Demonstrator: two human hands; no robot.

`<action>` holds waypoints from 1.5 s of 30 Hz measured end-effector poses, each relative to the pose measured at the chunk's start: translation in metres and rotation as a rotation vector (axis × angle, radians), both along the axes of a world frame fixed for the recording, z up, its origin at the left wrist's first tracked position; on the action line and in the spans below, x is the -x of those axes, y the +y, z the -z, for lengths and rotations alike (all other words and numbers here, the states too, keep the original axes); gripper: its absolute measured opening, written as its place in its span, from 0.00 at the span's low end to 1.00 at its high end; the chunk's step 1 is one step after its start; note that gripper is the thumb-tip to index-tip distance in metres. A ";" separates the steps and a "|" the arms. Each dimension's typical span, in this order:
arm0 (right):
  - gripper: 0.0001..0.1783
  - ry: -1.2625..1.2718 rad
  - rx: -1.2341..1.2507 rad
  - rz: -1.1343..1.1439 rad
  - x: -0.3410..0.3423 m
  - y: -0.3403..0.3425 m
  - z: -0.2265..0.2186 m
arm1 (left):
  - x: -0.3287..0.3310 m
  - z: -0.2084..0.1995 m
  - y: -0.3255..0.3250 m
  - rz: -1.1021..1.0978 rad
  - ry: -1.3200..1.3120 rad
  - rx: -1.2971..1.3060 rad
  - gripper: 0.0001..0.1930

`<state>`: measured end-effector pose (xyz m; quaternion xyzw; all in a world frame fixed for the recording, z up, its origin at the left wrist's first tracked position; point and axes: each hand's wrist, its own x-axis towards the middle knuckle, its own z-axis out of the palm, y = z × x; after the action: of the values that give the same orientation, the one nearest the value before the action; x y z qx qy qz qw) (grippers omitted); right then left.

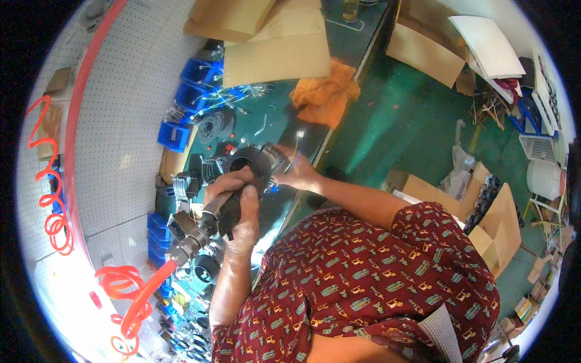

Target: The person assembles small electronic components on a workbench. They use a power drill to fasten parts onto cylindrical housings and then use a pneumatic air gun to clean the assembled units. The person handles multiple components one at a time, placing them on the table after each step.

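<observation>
My left hand (pixel 241 209) is closed around a black air tool (pixel 227 216). A metal fitting (pixel 192 243) joins its end to a red coiled air hose (pixel 154 284). Just beyond my left fingers is a black round part (pixel 257 162) with a dark opening. My right hand (pixel 298 172) grips a grey and black part (pixel 275 157) beside it, and a thin wire stands up there. Whether the two parts are joined, and where the tool's tip is, I cannot tell. Black ribbed parts (pixel 186 184) stand on the green bench (pixel 275 112) left of my hands.
Blue bins (pixel 174 136) line the pegboard wall (pixel 121 121) on the left, with bundled wires (pixel 233 97) nearby. A cardboard box (pixel 275 57) and an orange cloth (pixel 327 94) lie at the bench's far end. Open cartons (pixel 423 51) stand on the floor to the right.
</observation>
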<state>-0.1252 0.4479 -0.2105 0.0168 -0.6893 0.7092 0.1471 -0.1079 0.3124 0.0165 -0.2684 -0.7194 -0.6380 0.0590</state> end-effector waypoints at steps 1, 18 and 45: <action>0.45 0.011 -0.032 0.015 0.000 0.000 -0.003 | 0.001 0.002 -0.001 0.019 0.000 -0.013 0.13; 0.45 -0.032 0.038 -0.025 -0.002 0.001 -0.007 | 0.000 -0.007 -0.004 -0.038 -0.043 0.031 0.15; 0.45 0.012 0.111 -0.031 -0.001 -0.002 0.005 | 0.005 -0.021 0.015 0.012 -0.018 0.203 0.12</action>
<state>-0.1239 0.4455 -0.2152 0.0234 -0.6476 0.7485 0.1407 -0.1130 0.3269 0.0378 -0.2716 -0.7791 -0.5646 0.0215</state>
